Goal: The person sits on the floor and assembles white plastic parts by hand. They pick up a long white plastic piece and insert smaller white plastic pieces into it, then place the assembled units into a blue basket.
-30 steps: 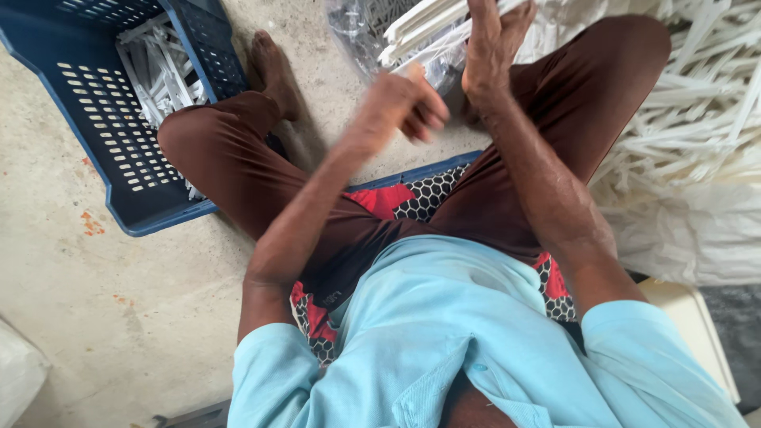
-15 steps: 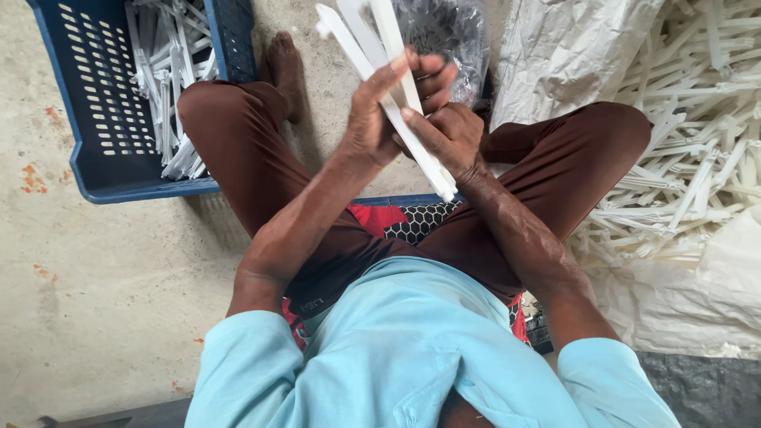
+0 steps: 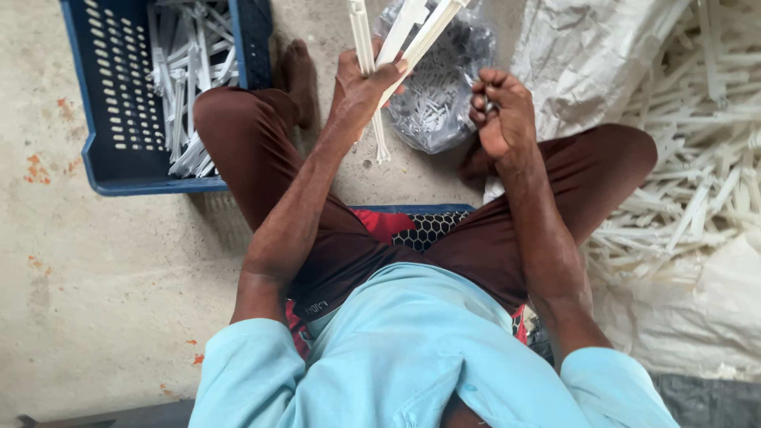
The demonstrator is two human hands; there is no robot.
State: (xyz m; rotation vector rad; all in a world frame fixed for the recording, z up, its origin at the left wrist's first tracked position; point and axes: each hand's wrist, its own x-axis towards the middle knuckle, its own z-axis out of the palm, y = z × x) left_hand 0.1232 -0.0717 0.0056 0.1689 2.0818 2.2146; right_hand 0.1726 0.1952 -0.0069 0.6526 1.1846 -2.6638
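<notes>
Head view, looking down at my lap; I sit cross-legged on the concrete floor [image 3: 103, 301].

Left hand [image 3: 361, 83]: at about 12 o'clock from my chest, raised, fingers closed around a small bundle of white plastic strips [image 3: 404, 32]. The strips fan upward past the top edge of the frame; one end hangs below my fist toward 6 o'clock. Thumb lies across the front of the bundle.

Right hand [image 3: 501, 115]: at about 1 o'clock, just beside the left hand but not touching it. Fingers curled into a loose fist. Something small and dark shows between the fingertips; I cannot tell what it is, nor whether I truly grip it.

Clear plastic bag [image 3: 440, 95]: on the floor between and beyond my two hands, at 12 o'clock, holding small white pieces. The strips in my left hand stand in front of it.

Blue perforated crate [image 3: 119, 119]: at 10 o'clock, near my left knee, with loose white strips lying inside, mostly against its right wall.

Pile of white strips [image 3: 697, 182]: at 2 to 3 o'clock, spread over a white sack [image 3: 587, 55], just beyond my right knee.

My left foot [image 3: 300, 75] rests bare on the floor between crate and bag. Under my legs, a red and black patterned mat [image 3: 412, 230].
</notes>
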